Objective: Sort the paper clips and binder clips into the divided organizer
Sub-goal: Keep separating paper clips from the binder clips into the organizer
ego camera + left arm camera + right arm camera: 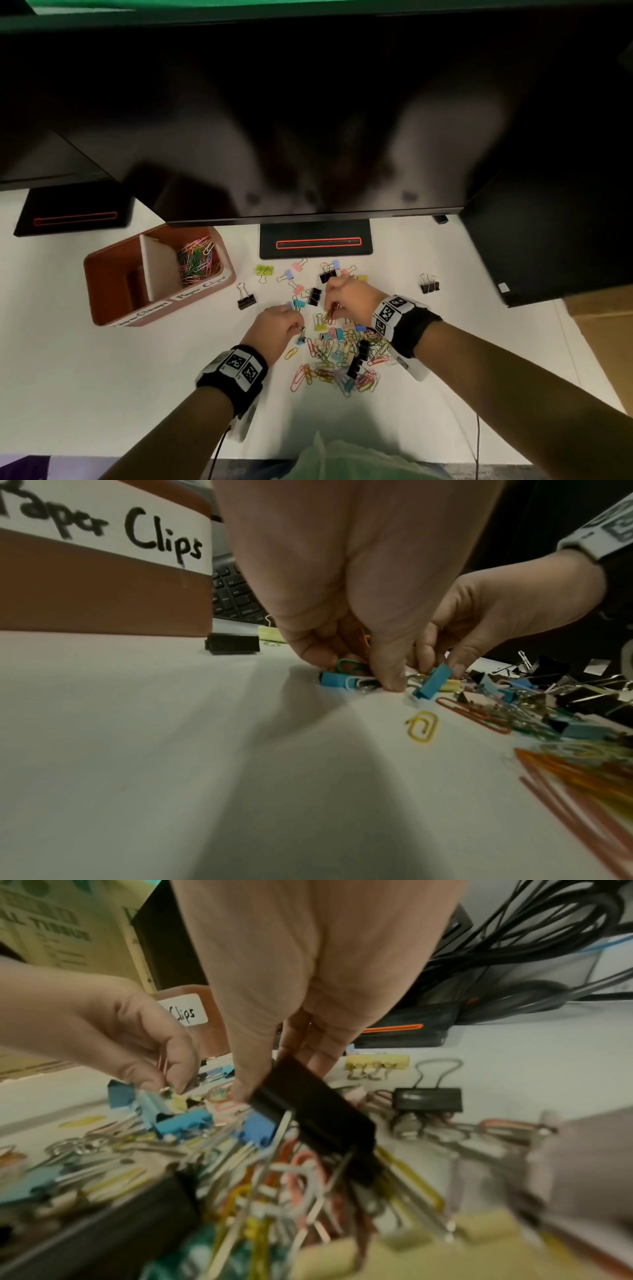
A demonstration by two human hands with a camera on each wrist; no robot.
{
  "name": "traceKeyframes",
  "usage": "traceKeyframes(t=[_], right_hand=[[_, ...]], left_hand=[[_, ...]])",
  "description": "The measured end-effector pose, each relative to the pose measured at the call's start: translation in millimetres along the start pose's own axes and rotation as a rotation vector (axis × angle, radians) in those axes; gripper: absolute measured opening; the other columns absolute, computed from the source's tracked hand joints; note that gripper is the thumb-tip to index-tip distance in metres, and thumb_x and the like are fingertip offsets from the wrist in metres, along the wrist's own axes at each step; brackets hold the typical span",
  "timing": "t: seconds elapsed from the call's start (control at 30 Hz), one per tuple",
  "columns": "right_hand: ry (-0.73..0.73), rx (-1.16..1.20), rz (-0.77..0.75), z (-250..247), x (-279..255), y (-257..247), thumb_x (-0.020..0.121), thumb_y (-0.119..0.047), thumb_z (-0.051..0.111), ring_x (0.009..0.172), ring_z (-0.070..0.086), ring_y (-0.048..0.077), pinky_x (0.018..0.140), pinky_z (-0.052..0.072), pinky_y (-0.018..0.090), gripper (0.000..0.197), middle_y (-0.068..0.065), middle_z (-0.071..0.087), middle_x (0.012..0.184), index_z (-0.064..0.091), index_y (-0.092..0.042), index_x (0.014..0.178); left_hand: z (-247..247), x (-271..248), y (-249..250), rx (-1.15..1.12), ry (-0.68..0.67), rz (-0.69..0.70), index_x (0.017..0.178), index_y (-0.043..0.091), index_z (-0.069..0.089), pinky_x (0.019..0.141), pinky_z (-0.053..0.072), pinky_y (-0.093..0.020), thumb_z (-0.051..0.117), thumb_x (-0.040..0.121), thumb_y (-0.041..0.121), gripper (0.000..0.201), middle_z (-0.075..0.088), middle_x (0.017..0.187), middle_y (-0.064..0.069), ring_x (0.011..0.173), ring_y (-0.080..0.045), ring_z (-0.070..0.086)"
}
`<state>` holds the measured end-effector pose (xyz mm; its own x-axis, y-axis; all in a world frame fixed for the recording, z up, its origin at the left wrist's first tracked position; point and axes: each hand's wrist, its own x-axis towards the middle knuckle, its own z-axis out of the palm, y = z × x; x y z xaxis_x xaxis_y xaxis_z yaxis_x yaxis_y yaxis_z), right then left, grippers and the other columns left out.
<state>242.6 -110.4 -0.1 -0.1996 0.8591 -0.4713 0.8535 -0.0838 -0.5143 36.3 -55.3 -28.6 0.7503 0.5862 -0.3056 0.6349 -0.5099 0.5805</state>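
A brown divided organizer [109, 274] stands at the left; its right compartment, labelled "Paper Clips", holds coloured paper clips [197, 262]. A mixed pile of paper clips and binder clips [337, 356] lies at the desk's middle. My left hand [297, 329] has curled fingers with paper clips [347, 664] tucked in them. Its fingertips [392, 683] are down at a tilted blue binder clip [432, 683]. My right hand [331, 305] reaches into the pile just beyond, fingers curled on paper clips. A black binder clip [315, 1118] lies under its wrist.
A monitor overhangs the desk, its stand [317, 243] just behind the clips. Loose binder clips lie about: black ones [246, 299] [430, 284] and a yellow one [265, 270]. A cardboard box [599, 325] sits at the right edge, and cables [514, 947] lie beyond.
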Motion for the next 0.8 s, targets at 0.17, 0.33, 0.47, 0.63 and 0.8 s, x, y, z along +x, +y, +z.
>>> traceKeyframes(t=[0.17, 0.33, 0.47, 0.63, 0.8], right_hand=[[-0.066, -0.051, 0.026, -4.9, 4.3, -8.0, 0.086, -0.015, 0.062, 0.102, 0.054, 0.023, 0.089, 0.047, 0.032, 0.017, 0.007, 0.06, 0.109, 0.064, -0.01, 0.102], [-0.09, -0.037, 0.062, -3.7, 8.2, -12.6, 0.088, -0.012, 0.058, 0.103, 0.055, 0.022, 0.082, 0.042, 0.025, 0.02, 0.008, 0.06, 0.11, 0.063, -0.011, 0.107], [-0.115, -0.099, 0.081, -2.4, 12.1, -15.6, 0.091, -0.015, 0.055, 0.106, 0.051, 0.023, 0.082, 0.039, 0.025, 0.019, 0.007, 0.056, 0.113, 0.064, -0.012, 0.107], [-0.093, -0.106, 0.081, 1.4, 11.2, -18.8, 0.092, -0.018, 0.053, 0.106, 0.051, 0.022, 0.083, 0.037, 0.024, 0.019, 0.007, 0.057, 0.11, 0.064, -0.012, 0.107], [-0.092, -0.044, 0.112, -6.0, 8.6, -36.1, 0.093, -0.018, 0.053, 0.103, 0.054, 0.02, 0.083, 0.037, 0.02, 0.02, 0.004, 0.06, 0.11, 0.062, -0.014, 0.11]], left_hand=[[-8.8, -5.2, 1.9, -0.124, 0.053, 0.015, 0.089, 0.01, 0.068, 0.076, 0.047, -0.02, 0.066, 0.081, 0.011, 0.008, 0.066, 0.087, -0.004, 0.081, -0.015, 0.06], [-22.3, -16.2, -5.6, -0.298, 0.078, -0.085, 0.088, 0.014, 0.069, 0.07, 0.043, -0.003, 0.07, 0.079, 0.012, 0.009, 0.067, 0.087, 0.004, 0.079, 0.001, 0.059], [-34.0, -25.4, -18.3, -0.333, 0.085, -0.141, 0.085, 0.019, 0.068, 0.069, 0.043, -0.003, 0.071, 0.078, 0.014, 0.009, 0.068, 0.084, 0.008, 0.08, 0.005, 0.059], [-54.5, -32.6, -30.1, -0.353, 0.16, -0.165, 0.08, 0.028, 0.063, 0.068, 0.042, -0.003, 0.071, 0.078, 0.013, 0.017, 0.068, 0.083, 0.006, 0.078, 0.005, 0.058], [-95.4, -40.4, -36.0, -0.345, 0.239, -0.097, 0.086, 0.022, 0.066, 0.065, 0.04, -0.003, 0.068, 0.08, 0.014, 0.01, 0.067, 0.084, 0.009, 0.078, 0.006, 0.056]])
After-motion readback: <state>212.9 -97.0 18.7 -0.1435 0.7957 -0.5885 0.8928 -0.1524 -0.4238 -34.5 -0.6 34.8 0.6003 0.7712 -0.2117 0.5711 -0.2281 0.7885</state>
